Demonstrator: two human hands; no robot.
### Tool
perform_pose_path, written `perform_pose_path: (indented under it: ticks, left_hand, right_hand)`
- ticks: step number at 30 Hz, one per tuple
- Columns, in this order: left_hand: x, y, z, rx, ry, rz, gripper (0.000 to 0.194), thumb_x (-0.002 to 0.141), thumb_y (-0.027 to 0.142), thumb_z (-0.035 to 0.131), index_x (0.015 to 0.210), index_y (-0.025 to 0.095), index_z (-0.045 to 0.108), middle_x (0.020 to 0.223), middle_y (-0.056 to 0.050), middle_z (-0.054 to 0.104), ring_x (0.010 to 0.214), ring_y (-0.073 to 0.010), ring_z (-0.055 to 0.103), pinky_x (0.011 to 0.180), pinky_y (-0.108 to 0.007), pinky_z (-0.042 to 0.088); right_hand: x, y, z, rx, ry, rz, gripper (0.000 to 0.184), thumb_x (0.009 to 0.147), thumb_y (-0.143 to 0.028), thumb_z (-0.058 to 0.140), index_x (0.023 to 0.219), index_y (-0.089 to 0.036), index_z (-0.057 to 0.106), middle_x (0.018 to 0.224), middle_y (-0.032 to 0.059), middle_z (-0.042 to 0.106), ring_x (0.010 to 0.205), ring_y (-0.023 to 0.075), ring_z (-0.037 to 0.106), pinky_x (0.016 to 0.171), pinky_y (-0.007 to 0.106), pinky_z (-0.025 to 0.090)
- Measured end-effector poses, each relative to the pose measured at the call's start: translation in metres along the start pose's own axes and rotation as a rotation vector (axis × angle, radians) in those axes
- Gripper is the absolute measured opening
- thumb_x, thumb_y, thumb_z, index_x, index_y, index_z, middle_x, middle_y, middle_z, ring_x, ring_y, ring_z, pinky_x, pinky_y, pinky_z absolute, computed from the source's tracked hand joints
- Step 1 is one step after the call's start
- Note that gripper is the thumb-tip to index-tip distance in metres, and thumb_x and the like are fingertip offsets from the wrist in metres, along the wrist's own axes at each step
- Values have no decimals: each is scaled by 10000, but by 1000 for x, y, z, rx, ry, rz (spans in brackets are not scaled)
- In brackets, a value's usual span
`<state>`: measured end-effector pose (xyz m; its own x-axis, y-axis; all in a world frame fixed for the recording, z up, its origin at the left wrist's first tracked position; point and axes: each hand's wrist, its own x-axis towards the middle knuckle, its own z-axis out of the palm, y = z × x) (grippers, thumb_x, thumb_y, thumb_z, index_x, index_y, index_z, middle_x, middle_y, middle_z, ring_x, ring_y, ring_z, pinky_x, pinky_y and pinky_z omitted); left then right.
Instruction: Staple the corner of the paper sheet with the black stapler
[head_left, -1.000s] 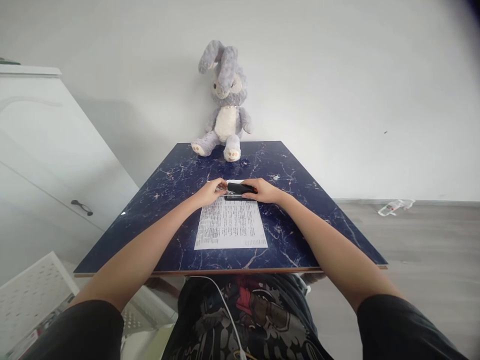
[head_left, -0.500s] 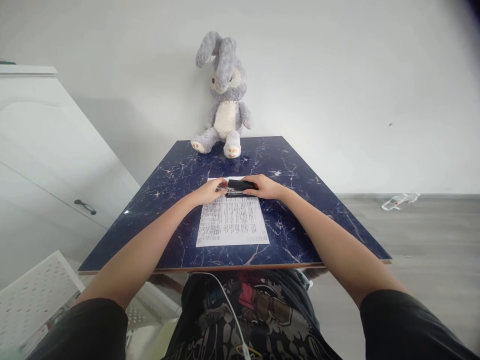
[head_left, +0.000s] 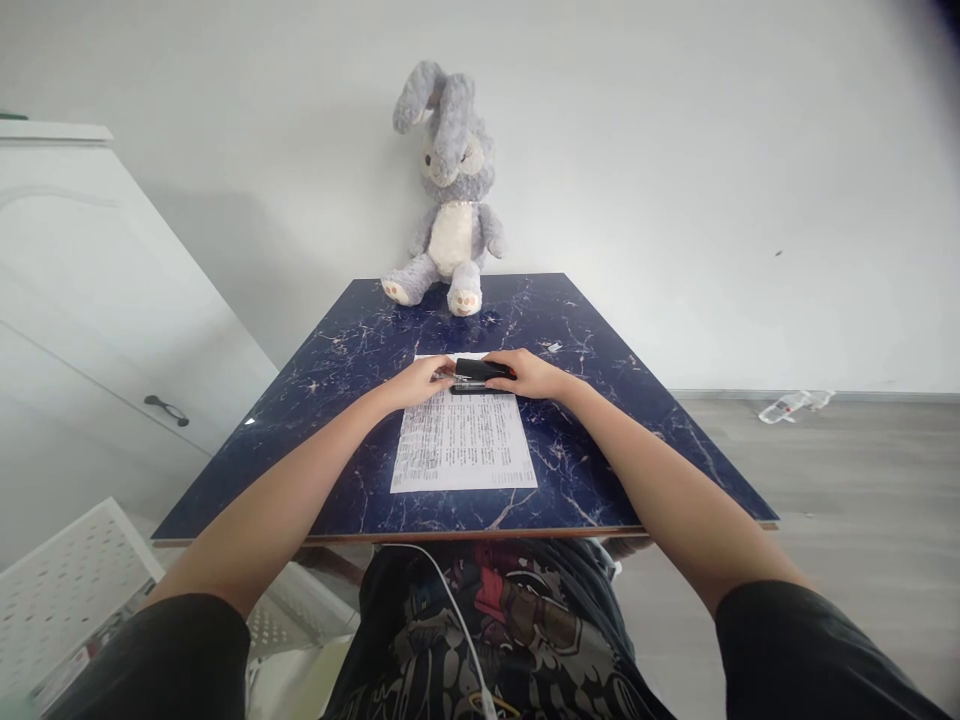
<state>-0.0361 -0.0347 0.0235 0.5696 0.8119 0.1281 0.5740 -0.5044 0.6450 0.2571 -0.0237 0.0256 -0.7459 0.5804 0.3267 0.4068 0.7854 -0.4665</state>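
Observation:
A black stapler point(head_left: 481, 370) lies crosswise over the upper part of a printed sheet of paper point(head_left: 469, 445). Its top arm is raised from the base, and a silvery metal part shows between them. My right hand point(head_left: 529, 372) is closed round the stapler's right end, thumb on the near side. At the stapler's left end, the thumb and fingers of my left hand point(head_left: 421, 384) are pinched at the metal part. Whether a small piece sits between those left fingertips is too fine to make out.
A blue marble-patterned table point(head_left: 360, 330) carries a grey plush rabbit point(head_left: 454, 240) at its back edge by the wall. A small white scrap point(head_left: 554, 348) lies right of the paper. A white cabinet point(head_left: 90, 330) stands at left; a white cable point(head_left: 450, 600) hangs in front of me.
The whole view has shifted slightly. My left fingertips are now closer in at the stapler's left end, and my right hand keeps its hold. Paper and rabbit stay put.

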Motion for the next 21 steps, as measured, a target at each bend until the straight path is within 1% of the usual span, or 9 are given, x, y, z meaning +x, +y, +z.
perform_pose_path:
  ticks: [4,8,11,14,17,21]
  left_hand:
    - [0,0,-1,8,-3,4,276,974,290,632,1227,184,666,1245,-127,729,1152,-273,698,998,-411,553]
    - [0,-3,-3,-13,-5,21,259,951,285,657,1187,180,683,1208,-119,741,1139,-265,707,1000,-406,560]
    - [0,-5,-6,-26,-6,16,275,914,305,709,1164,191,709,1171,-108,749,1094,-261,717,962,-395,577]
    - [-2,-5,-13,-31,-22,20,319,872,322,757,1157,184,719,1122,-110,759,1025,-249,728,945,-394,582]
    - [-6,-6,-25,-45,-80,53,331,854,330,786,1148,187,736,1130,-107,772,1022,-238,739,967,-396,579]
    - [-13,-12,-42,-150,-196,81,318,881,293,771,1192,229,772,1240,-100,775,1148,-236,737,1040,-395,558]
  right_hand:
    - [0,-2,-1,4,-7,11,346,997,-441,656,1230,-187,681,1038,75,757,852,216,681,764,325,483]
    - [0,0,-1,0,-3,-8,356,1004,-455,645,1230,-182,682,1049,82,756,861,221,682,764,325,480]
    - [0,2,0,-20,-5,-11,355,1003,-455,641,1224,-181,685,1033,81,756,832,214,672,743,317,470]
    - [0,2,-1,-23,-5,-10,347,998,-449,647,1215,-182,690,1018,73,757,816,208,666,737,310,465]
    - [-1,0,-2,-15,-6,-8,351,999,-449,648,1214,-174,690,1024,75,756,822,210,670,738,310,468]
    - [0,-2,-3,-7,-17,-1,351,1000,-440,650,1224,-173,688,1050,86,759,848,220,681,753,320,482]
